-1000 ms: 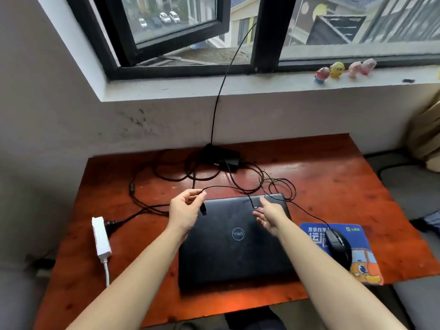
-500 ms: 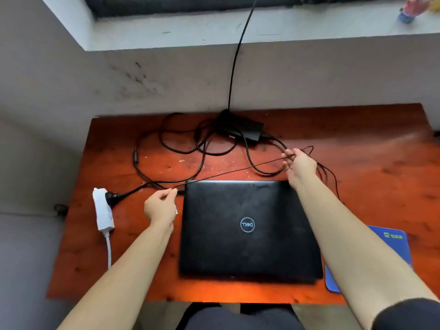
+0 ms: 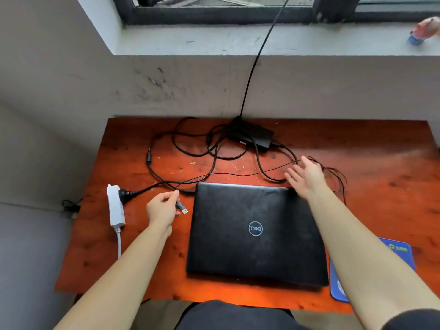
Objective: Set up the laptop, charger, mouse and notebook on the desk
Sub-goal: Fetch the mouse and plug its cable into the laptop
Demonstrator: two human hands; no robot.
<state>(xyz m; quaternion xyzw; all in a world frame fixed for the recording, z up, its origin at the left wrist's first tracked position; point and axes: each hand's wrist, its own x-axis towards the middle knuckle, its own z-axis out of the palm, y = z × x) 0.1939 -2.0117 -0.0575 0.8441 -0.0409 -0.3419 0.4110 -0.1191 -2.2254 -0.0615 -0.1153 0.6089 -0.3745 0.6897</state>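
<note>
A closed black laptop point(image 3: 256, 232) lies flat on the red-brown desk point(image 3: 133, 253). My left hand point(image 3: 162, 208) pinches the thin mouse cable point(image 3: 228, 174) just behind its USB plug point(image 3: 182, 207), left of the laptop's back corner. That cable runs right across the desk to my right hand point(image 3: 306, 177), which hovers with fingers spread over the laptop's back right corner and holds nothing. The black charger brick point(image 3: 253, 134) sits at the back of the desk among loops of its thick cord point(image 3: 190, 148). The mouse is out of view.
A white power strip point(image 3: 115, 206) lies near the desk's left edge with a black plug point(image 3: 125, 193) in it. A blue mouse pad point(image 3: 402, 256) shows at the right, partly hidden by my arm. A cord climbs from the charger to the windowsill point(image 3: 238, 41), where a small toy point(image 3: 422, 30) stands.
My right hand has let go of the thin cable and spread its fingers. My left hand has carried the USB plug left and down beside the laptop. The view has tilted down and left.
</note>
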